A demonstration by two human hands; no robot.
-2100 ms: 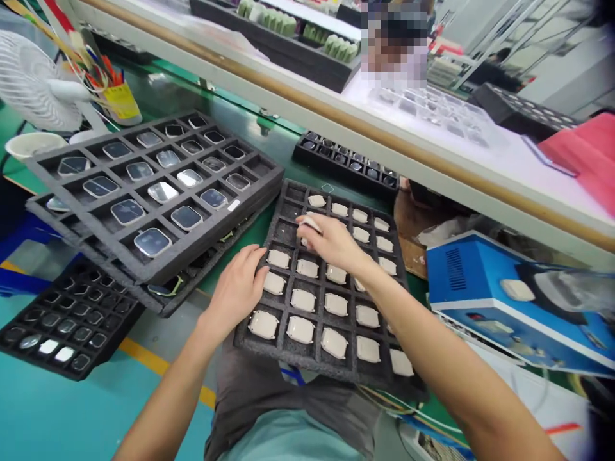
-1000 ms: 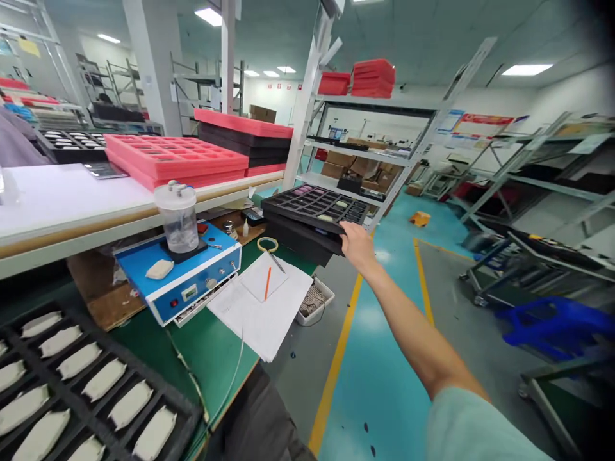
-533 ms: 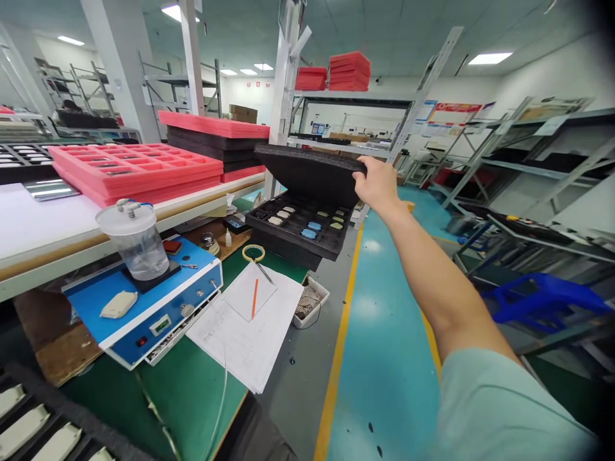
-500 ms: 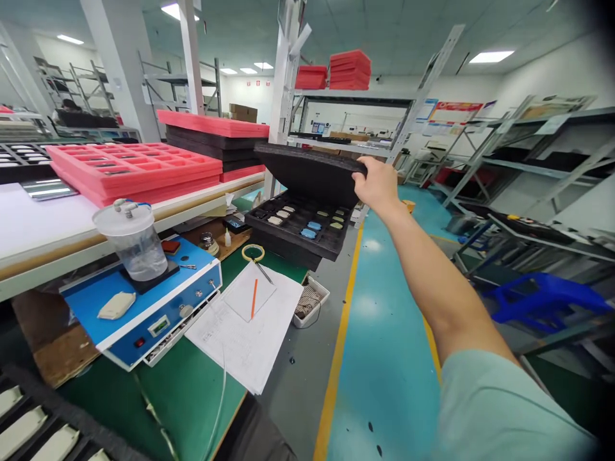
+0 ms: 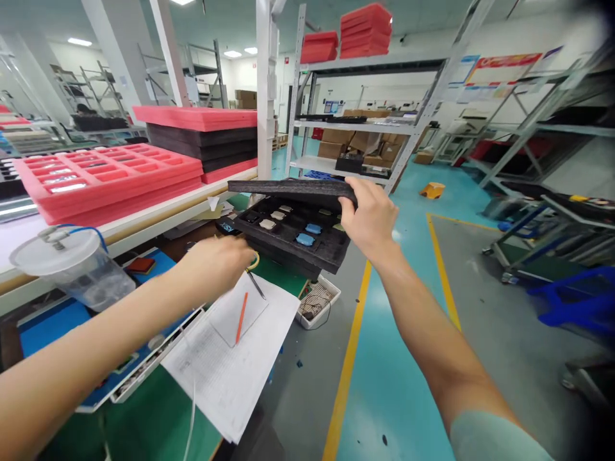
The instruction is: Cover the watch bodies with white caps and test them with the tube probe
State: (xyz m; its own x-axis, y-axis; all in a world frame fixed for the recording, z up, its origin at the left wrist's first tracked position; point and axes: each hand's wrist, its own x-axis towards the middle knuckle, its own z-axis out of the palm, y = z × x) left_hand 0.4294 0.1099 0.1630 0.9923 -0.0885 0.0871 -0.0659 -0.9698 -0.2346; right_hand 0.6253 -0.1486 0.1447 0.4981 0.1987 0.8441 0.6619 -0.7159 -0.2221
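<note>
Right hand [image 5: 369,214] holds upper tray [image 5: 288,187] at edge, mid-frame | left hand [image 5: 221,261]: cannot tell grip | gap above lower tray [image 5: 331,250]

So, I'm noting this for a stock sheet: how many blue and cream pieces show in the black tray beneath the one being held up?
Blue pieces: 2
Cream pieces: 3
Total: 5

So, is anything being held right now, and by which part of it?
The right grip holds the upper tray by its near right corner. Whether the left grip holds anything cannot be told.
</note>
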